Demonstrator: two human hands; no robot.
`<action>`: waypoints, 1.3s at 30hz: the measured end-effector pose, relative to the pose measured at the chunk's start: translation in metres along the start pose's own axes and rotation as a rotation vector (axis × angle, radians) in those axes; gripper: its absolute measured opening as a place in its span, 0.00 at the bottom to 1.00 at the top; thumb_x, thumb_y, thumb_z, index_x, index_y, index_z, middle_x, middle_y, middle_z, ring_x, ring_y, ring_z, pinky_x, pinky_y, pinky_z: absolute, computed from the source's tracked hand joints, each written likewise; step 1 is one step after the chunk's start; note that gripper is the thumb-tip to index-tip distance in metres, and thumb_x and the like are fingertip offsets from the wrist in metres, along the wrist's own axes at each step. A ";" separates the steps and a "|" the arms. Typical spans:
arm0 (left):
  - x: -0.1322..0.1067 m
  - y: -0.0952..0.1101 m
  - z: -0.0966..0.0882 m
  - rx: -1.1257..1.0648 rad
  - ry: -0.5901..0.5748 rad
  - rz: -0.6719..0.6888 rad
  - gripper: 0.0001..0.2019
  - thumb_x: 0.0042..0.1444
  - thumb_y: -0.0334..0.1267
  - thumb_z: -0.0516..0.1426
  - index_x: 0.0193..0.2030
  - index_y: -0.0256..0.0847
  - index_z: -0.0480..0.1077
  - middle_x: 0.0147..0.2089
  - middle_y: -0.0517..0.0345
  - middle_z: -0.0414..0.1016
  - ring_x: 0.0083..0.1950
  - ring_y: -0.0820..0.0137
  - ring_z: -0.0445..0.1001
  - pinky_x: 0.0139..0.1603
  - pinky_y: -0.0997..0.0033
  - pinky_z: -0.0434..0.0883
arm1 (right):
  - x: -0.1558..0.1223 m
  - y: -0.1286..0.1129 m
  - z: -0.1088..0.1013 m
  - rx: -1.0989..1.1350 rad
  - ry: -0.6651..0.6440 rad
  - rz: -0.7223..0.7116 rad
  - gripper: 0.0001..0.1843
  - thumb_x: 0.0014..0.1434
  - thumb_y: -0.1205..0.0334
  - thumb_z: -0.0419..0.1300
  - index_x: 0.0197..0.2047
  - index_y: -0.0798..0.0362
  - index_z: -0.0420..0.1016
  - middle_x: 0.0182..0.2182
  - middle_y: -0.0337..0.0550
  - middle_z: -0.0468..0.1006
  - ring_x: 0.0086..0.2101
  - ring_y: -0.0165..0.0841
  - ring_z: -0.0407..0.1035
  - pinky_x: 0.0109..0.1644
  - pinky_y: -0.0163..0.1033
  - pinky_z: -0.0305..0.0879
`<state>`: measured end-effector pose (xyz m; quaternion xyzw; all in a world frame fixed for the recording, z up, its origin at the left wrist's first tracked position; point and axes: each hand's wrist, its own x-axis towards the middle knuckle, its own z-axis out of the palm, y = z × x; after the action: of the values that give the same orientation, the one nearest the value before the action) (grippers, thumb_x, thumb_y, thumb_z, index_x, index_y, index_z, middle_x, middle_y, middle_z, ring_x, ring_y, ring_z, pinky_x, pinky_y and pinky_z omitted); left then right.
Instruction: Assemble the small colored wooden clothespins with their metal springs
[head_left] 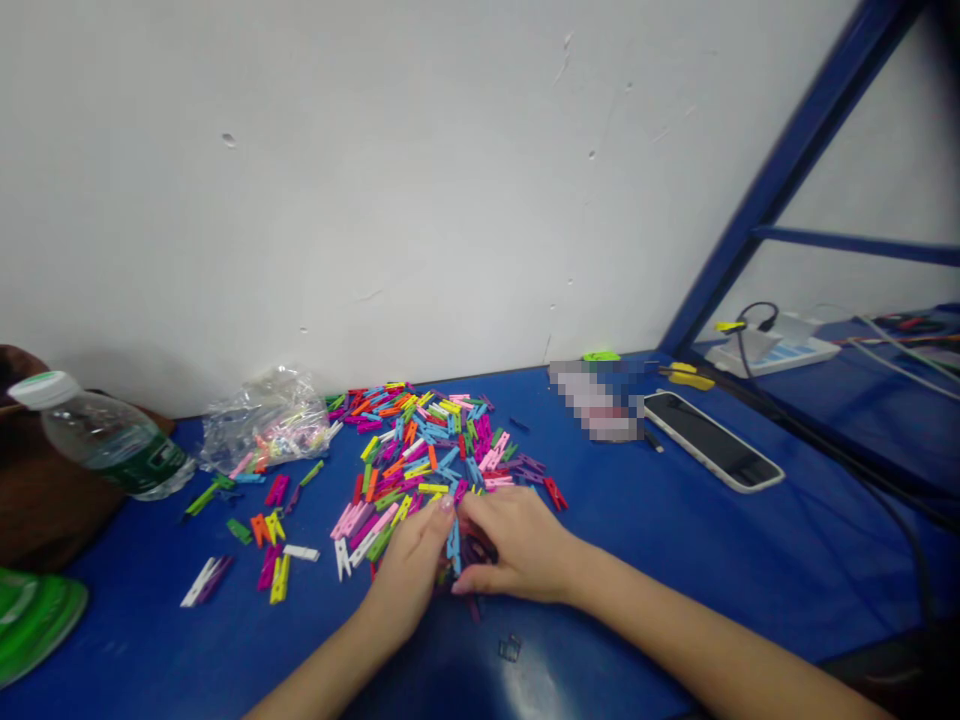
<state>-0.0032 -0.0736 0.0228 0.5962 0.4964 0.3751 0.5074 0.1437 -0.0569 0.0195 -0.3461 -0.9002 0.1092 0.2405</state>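
Observation:
At the near edge of a heap of small colourful clothespins [416,472], my two hands meet. My left hand [411,560] is closed, its thumb lying along a light blue clothespin [453,545] that stands nearly upright between the hands. My right hand [521,545] is curled on the other side, with its thumb and forefinger bent toward the same spot. Dark purple pieces [478,550] show in the hollow of the right hand; whether it grips one is hidden. Just in front of the hands lie some thin dark wire pieces [510,648].
Left of the heap are scattered clothespins [279,578], a clear plastic bag [262,425], a tilted water bottle [112,440] and a green object [37,620]. To the right lie a phone [712,440], cables [892,520] and a power strip [780,345] behind a blue metal frame [780,190].

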 end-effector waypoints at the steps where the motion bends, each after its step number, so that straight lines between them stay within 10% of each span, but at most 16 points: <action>1: 0.000 0.001 0.000 -0.005 -0.044 -0.011 0.17 0.53 0.48 0.45 0.23 0.38 0.62 0.21 0.63 0.59 0.24 0.73 0.56 0.24 0.76 0.56 | 0.001 0.001 -0.001 -0.052 0.001 -0.009 0.30 0.45 0.33 0.45 0.29 0.54 0.63 0.23 0.43 0.71 0.24 0.32 0.64 0.26 0.34 0.50; 39: 0.002 -0.003 -0.006 0.002 -0.494 -0.164 0.21 0.51 0.55 0.44 0.21 0.39 0.54 0.18 0.69 0.48 0.19 0.79 0.44 0.20 0.76 0.44 | -0.002 0.006 0.006 -0.264 0.266 -0.159 0.27 0.39 0.35 0.47 0.17 0.53 0.61 0.13 0.36 0.66 0.18 0.27 0.60 0.26 0.36 0.45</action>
<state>-0.0087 -0.0700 0.0210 0.6279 0.4048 0.1751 0.6413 0.1455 -0.0541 0.0113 -0.3140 -0.8915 -0.0756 0.3176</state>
